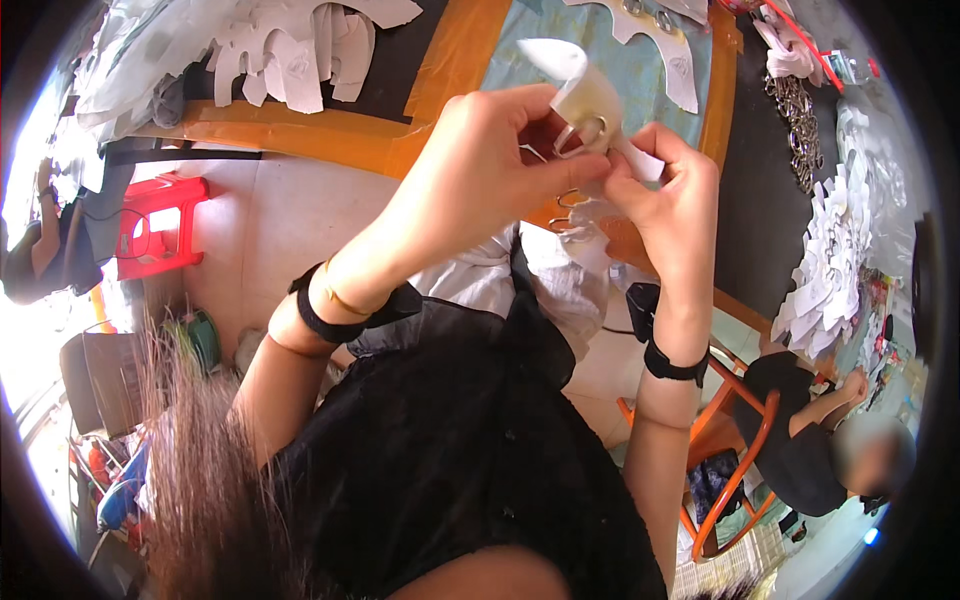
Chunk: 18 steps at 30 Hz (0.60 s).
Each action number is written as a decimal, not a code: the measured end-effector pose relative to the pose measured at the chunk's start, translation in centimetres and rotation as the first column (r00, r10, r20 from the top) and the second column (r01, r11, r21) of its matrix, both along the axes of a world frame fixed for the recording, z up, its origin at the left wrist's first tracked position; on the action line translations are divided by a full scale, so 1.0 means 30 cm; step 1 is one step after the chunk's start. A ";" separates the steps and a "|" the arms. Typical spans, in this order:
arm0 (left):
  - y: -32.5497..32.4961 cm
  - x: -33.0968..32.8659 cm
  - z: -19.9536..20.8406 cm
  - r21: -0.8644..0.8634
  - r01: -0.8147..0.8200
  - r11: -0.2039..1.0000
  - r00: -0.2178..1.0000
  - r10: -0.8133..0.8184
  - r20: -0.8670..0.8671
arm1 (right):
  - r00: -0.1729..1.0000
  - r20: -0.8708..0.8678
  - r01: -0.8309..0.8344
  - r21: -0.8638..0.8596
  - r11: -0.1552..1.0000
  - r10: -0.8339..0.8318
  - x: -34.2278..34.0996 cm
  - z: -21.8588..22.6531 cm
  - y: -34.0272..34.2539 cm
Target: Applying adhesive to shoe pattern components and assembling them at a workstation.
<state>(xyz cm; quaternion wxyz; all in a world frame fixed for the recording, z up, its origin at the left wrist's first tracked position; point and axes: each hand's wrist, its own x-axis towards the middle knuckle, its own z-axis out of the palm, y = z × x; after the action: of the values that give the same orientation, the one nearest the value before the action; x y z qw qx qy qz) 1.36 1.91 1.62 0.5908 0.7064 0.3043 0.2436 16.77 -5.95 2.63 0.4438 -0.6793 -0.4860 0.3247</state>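
Between my two hands, raised over the table's near edge, is a curled white cut piece of soft, leather-like sheet. A metal buckle shows on it. My left hand is closed round the piece from the left, its thumb stretched toward the other hand. My right hand pinches a narrow end of the same piece between thumb and bent fingers. Just below the hands, more white pieces with metal rings lie at the table edge. Part of the buckle is hidden by my fingers.
White cut pieces are heaped at the far left. Another ringed piece lies on the blue-green table covering. Strung metal buckles and stacked white pieces are at right. A red stool, an orange chair and two people are nearby.
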 end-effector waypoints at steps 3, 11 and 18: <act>0.028 -0.012 0.034 -0.404 0.117 0.907 0.982 -0.045 0.183 | 0.940 -0.338 -0.063 -0.052 0.997 0.041 0.030 0.036 -0.006; -0.010 -0.018 -0.011 -0.564 0.247 0.788 0.957 -0.108 0.268 | 0.827 -0.561 -0.073 -0.067 0.995 0.023 0.051 0.042 0.026; 0.005 -0.015 -0.016 -0.521 0.052 0.852 0.956 0.108 0.272 | 0.997 -0.074 0.000 0.103 0.995 0.008 0.000 0.055 -0.007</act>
<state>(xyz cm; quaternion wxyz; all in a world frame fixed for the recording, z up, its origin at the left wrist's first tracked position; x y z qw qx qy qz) 0.89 2.07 1.13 0.7950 0.4708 0.2789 0.2620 16.77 -6.18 4.28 0.4954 -0.6419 -0.4866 0.3252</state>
